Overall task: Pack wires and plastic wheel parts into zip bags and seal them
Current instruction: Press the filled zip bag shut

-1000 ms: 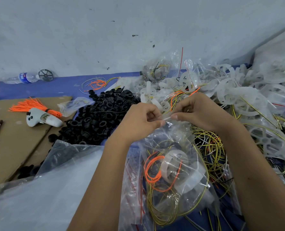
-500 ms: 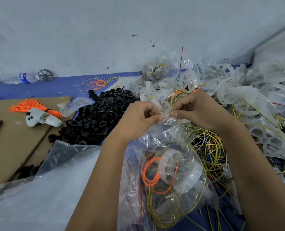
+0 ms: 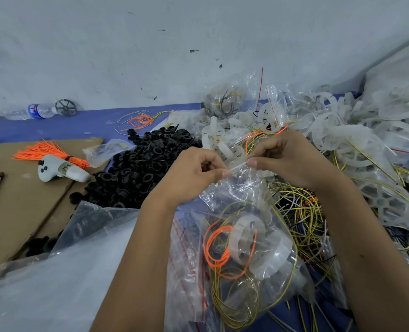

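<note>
Sealing a zip bag (image 3: 244,248) of wires and a wheel part.
Its top edge is pinched by left hand (image 3: 193,173) and right hand (image 3: 287,159); the blue label on the bottle (image 3: 34,111) cannot be read.

Both bare forearms reach forward from the bottom of the frame, converging at centre. The left hand (image 3: 193,173) and right hand (image 3: 287,159) face each other, knuckles up, fingers curled, thumbs pressed against forefingers in matching pinches, thumb tips just apart.
</note>
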